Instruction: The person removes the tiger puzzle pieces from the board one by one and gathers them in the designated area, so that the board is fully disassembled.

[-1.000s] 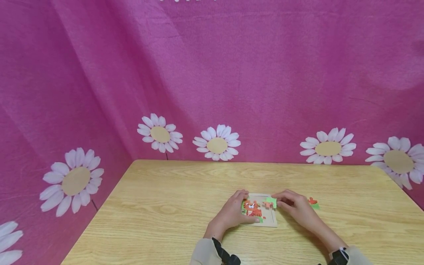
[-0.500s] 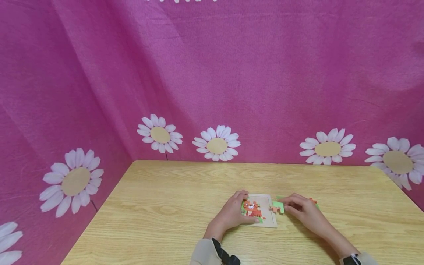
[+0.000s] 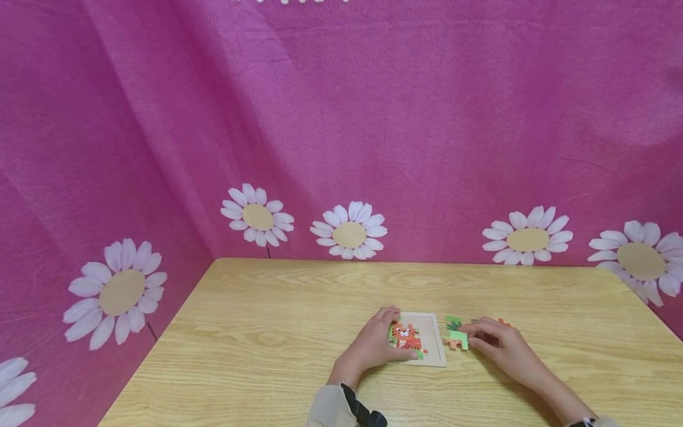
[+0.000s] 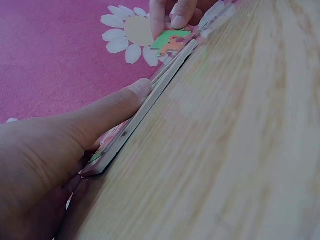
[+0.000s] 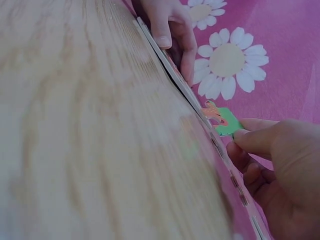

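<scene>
A square wooden puzzle board lies on the table with part of a tiger picture fitted at its left. My left hand grips the board's left side, its thumb along the near edge and its fingers at the far edge. Just right of the board, my right hand pinches a green and orange puzzle piece between thumb and fingertips. The piece is held by its green side, with its orange side toward the board. A green puzzle piece lies right behind the held one.
More puzzle pieces, one with orange, lie behind my right hand and are partly hidden by it. The wooden table meets a pink curtain printed with white daisies at its back and left edges.
My right hand has drawn the green and orange puzzle piece rightward, from over the board to beside it. The green piece behind has come into view. My left hand stays on the board.
</scene>
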Motion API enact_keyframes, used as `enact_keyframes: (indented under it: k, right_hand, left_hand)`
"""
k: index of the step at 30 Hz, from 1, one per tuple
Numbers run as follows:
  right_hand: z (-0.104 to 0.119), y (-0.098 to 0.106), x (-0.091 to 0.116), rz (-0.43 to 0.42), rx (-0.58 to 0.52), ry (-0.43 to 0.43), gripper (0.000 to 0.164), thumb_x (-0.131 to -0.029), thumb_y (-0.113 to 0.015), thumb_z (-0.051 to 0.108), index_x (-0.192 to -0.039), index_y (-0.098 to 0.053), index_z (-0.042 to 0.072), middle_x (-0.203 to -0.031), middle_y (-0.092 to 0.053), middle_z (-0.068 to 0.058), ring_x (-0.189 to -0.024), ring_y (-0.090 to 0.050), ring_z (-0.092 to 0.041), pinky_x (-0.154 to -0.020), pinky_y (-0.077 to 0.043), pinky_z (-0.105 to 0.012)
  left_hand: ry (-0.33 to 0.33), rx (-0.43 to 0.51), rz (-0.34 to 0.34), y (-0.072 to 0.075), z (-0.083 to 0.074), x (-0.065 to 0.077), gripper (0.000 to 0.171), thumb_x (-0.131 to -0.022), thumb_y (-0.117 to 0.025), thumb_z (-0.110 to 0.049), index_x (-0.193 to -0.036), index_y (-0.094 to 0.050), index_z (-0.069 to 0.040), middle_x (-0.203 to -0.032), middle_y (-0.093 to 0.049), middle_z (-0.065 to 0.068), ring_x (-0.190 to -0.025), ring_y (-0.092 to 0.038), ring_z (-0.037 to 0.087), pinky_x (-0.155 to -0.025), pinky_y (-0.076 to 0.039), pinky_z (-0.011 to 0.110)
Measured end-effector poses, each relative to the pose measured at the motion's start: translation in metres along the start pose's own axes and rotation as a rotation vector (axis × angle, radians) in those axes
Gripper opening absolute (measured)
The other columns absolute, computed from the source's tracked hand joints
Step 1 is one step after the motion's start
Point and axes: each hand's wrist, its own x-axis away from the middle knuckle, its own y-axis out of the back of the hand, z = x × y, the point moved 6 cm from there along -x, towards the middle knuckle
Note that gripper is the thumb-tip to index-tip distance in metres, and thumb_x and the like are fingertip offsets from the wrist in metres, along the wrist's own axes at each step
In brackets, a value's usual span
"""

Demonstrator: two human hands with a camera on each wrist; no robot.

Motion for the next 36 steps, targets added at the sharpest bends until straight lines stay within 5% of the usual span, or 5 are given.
enact_keyframes:
  k: [24,36]
  right_hand:
    - [-0.0038,0.001,0.0067,0.038,-0.003,-0.008,0.032,-0.078,-0.072,-0.015,-0.103,-0.073,0.006,-0.09,-0.065,0.005,-0.08,-0.052,0.0,-0.068,-0.043,-0.011]
    - [-0.0098,0.0009,0.0075,0.069,0.046,-0.098,0.026,-0.083,-0.072,-0.007,-0.101,-0.073,0.01,-0.096,-0.067,0.002,-0.081,-0.05,-0.001,-0.064,-0.042,-0.016]
  left_hand:
    - [-0.002,-0.003,0.006,-0.0007,0.0003,-0.0004,0.085,-0.075,-0.084,-0.045,-0.141,-0.048,-0.005,-0.153,-0.037,0.005,-0.141,-0.033,0.022,-0.114,-0.031,0.035]
    - [-0.007,0.002,0.002,-0.0006,0.0007,-0.0002,0.086,-0.075,-0.084,-0.046,-0.142,-0.047,-0.006,-0.152,-0.037,0.003,-0.141,-0.033,0.02,-0.114,-0.031,0.034]
